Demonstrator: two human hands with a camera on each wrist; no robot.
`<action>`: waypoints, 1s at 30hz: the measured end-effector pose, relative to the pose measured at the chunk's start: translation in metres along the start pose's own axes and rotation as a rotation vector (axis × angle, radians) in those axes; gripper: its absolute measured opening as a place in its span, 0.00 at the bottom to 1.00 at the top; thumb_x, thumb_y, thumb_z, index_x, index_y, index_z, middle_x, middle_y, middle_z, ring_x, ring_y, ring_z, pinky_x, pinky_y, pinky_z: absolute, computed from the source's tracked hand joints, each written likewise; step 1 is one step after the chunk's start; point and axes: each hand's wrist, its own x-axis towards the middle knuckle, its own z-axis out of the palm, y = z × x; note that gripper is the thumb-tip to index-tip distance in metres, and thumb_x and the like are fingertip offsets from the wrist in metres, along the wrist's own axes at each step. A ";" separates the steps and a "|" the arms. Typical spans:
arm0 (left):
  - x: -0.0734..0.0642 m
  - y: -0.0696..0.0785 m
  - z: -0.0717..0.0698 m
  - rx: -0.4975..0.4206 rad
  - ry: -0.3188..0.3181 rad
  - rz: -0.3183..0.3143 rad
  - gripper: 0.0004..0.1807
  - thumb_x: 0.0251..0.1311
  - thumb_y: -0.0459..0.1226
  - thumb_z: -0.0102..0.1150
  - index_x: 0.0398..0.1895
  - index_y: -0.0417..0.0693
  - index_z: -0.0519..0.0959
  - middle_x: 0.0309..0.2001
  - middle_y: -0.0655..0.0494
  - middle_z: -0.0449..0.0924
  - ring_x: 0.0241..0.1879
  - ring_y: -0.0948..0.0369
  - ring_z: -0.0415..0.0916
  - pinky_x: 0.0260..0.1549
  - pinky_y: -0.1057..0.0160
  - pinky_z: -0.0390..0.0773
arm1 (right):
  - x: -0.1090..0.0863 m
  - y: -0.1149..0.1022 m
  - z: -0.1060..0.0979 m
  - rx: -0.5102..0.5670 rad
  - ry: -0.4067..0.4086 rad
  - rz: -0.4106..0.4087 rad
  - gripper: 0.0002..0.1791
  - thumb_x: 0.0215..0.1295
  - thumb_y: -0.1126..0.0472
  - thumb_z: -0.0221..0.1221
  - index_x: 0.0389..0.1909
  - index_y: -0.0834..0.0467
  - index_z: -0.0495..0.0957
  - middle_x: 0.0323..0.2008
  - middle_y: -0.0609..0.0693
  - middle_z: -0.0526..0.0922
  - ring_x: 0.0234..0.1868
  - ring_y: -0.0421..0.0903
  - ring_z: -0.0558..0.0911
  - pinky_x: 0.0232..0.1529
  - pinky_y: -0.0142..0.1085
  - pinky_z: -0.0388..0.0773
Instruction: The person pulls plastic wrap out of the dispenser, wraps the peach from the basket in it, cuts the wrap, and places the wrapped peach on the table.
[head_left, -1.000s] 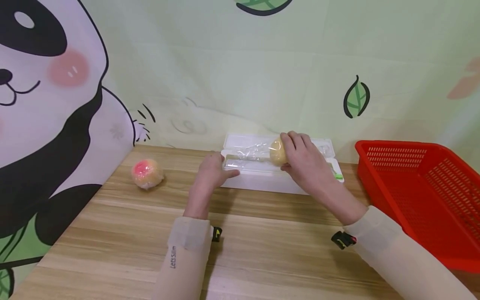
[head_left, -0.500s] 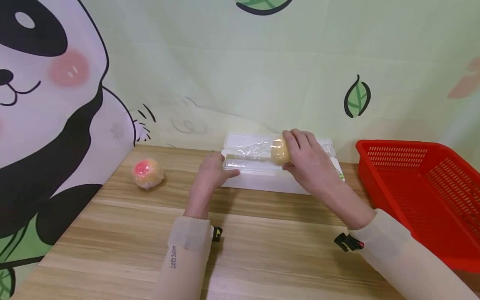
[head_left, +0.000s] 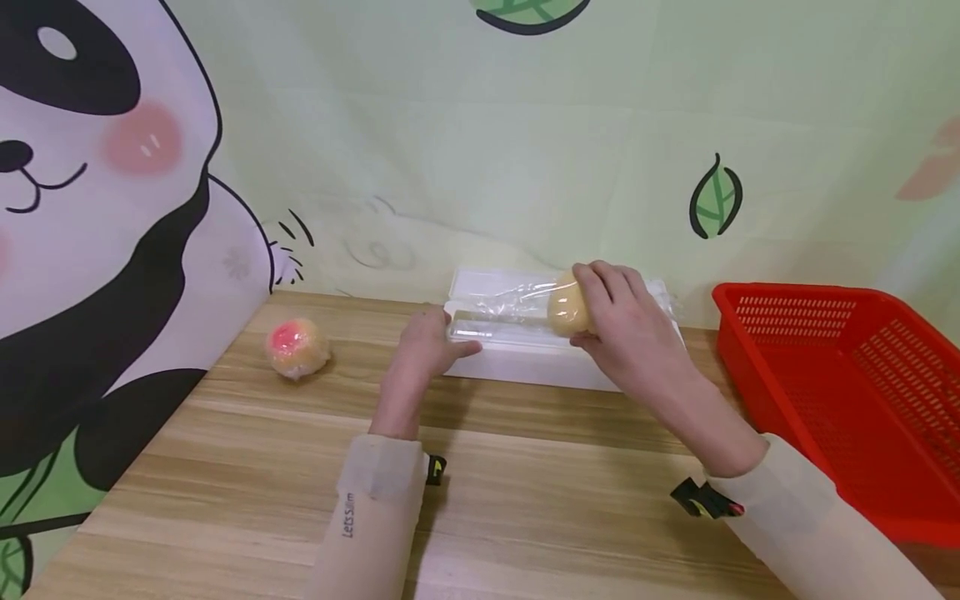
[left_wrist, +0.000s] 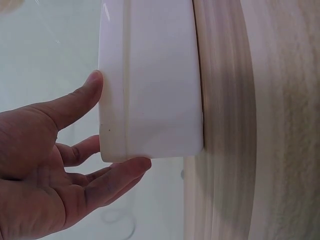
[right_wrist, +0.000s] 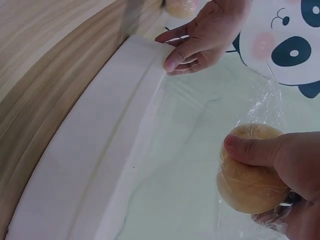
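Observation:
Toward the back of the table lies a long white cling film dispenser [head_left: 532, 363] with its lid raised. My left hand [head_left: 426, 346] holds its left end; in the left wrist view the thumb lies on one edge and the fingers reach round the end. My right hand [head_left: 630, 321] grips a yellow peach [head_left: 567, 307] above the dispenser. Clear cling film [head_left: 510, 300] clings to the peach and stretches left from it; in the right wrist view more film hangs beneath. Part of the peach is hidden by my fingers.
A second peach [head_left: 297, 347], pink and yellow and wrapped in film, sits on the left of the wooden table [head_left: 525, 517]. At the right stands a red plastic basket [head_left: 757, 367]. Behind is a cloth backdrop [head_left: 465, 150] with a panda and leaves.
My right hand has shifted slightly right with the peach, and its forearm has come a little lower. My left hand keeps its place at the dispenser's end.

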 end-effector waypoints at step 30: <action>0.002 -0.001 0.001 0.003 0.001 -0.007 0.39 0.58 0.45 0.77 0.63 0.28 0.70 0.57 0.37 0.75 0.55 0.46 0.73 0.58 0.49 0.75 | -0.003 -0.014 -0.032 0.030 0.024 -0.034 0.48 0.47 0.70 0.80 0.70 0.64 0.67 0.64 0.64 0.72 0.64 0.63 0.70 0.55 0.58 0.79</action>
